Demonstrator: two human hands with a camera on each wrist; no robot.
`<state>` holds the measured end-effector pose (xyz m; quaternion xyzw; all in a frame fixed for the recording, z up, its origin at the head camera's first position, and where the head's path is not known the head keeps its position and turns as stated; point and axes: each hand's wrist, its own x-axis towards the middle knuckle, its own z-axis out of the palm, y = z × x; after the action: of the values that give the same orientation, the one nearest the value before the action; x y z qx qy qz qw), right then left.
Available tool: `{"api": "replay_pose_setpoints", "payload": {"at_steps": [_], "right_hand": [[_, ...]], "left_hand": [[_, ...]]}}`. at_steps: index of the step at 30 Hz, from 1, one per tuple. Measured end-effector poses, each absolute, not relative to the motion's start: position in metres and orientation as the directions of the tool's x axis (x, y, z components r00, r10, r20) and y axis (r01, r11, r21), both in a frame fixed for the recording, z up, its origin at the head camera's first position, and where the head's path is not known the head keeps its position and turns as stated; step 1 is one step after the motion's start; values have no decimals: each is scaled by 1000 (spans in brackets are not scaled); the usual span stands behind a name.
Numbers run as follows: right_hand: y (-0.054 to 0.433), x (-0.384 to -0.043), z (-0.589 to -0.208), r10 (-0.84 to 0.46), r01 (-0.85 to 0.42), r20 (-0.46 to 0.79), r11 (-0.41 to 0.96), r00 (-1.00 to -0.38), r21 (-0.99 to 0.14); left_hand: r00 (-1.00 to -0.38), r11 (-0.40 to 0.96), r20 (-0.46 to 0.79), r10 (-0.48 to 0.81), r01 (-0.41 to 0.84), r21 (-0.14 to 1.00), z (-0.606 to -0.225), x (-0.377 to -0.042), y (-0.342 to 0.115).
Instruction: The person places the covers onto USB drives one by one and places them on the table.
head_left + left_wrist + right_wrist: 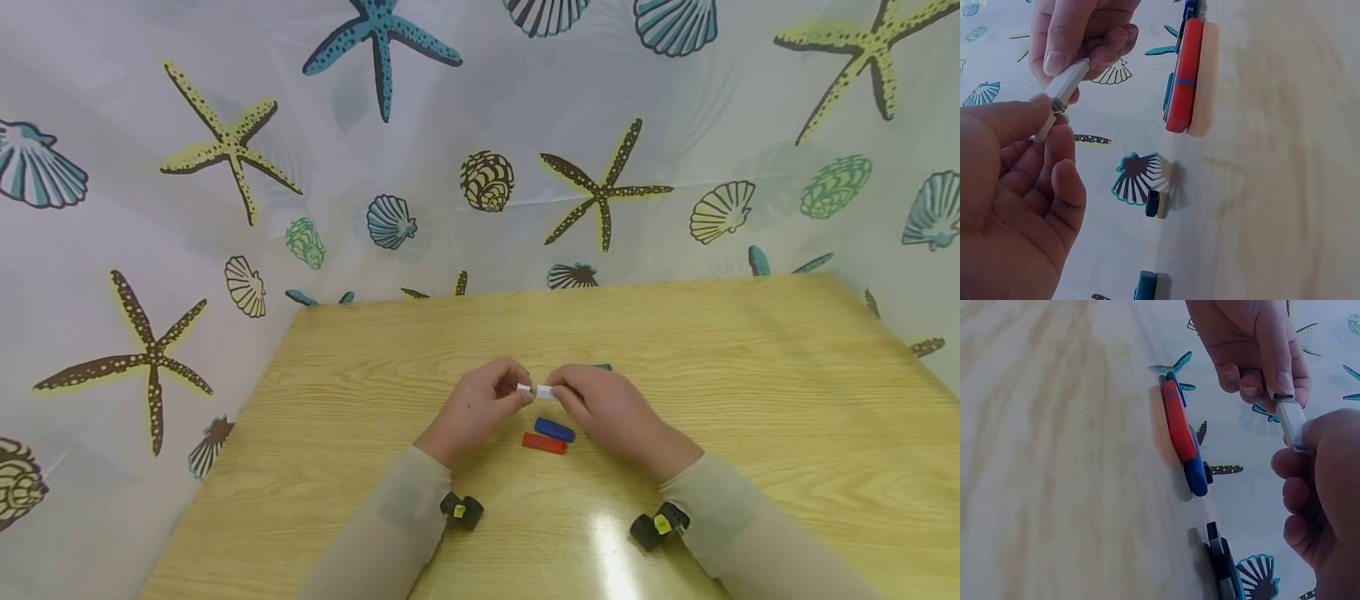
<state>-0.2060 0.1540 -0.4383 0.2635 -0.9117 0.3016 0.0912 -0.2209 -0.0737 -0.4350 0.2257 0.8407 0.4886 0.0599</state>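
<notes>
In the head view my left hand [480, 408] pinches a short white cap [523, 387] between thumb and fingertips. Facing it, my right hand [611, 412] grips the longer body of a white USB stick [544, 392] by thumb and forefinger. Both pieces are held in line above the table, and a metallic bit shows between them in the left wrist view, beside the stick's body [1072, 81]. Whether they touch is hard to tell. Just nearer than the hands lie a blue stick [555, 429] and a red stick [544, 443], side by side.
A teal piece [603, 367] lies behind my right hand, mostly hidden in the head view. The left wrist view shows a small black piece [1153, 204] on the table. The wooden table [360, 350] ends at a shell-patterned cloth [435, 250] behind and at the sides.
</notes>
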Motion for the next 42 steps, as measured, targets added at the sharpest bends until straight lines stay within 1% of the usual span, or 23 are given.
{"api": "replay_pose_setpoints", "payload": {"at_steps": [3, 9, 15, 22, 28, 32, 34, 38, 42], "right_hand": [[153, -206, -440, -434, -541, 324, 672, -841, -505], [151, -203, -439, -446, -548, 319, 650, -836, -527], [152, -201, -439, -463, -564, 326, 630, -825, -534], [153, -200, -437, -484, -580, 331, 582, -810, -570], [153, -201, -437, -530, -607, 320, 558, -785, -566], [151, -202, -437, -547, -624, 328, 540, -770, -564], [150, -201, -436, -538, -617, 329, 539, -776, -574], [149, -200, -437, -498, -562, 295, 561, -815, -608], [149, -201, -441, -475, -523, 264, 574, -840, -630]], "left_hand": [[-889, 421, 89, 448, 298, 857, -434, -219, -72], [-895, 444, 70, 441, 285, 849, -434, -218, -72], [-885, 448, 37, 464, 271, 852, -435, -218, -71], [-853, 371, -6, 522, 221, 902, -437, -219, -69], [-845, 321, -24, 534, 176, 931, -441, -220, -72], [-845, 312, -20, 535, 176, 933, -442, -220, -74], [-848, 320, -12, 530, 187, 929, -443, -219, -74], [-864, 378, 7, 504, 228, 897, -442, -219, -71], [-883, 446, -4, 470, 233, 864, -440, -219, -68]]}}
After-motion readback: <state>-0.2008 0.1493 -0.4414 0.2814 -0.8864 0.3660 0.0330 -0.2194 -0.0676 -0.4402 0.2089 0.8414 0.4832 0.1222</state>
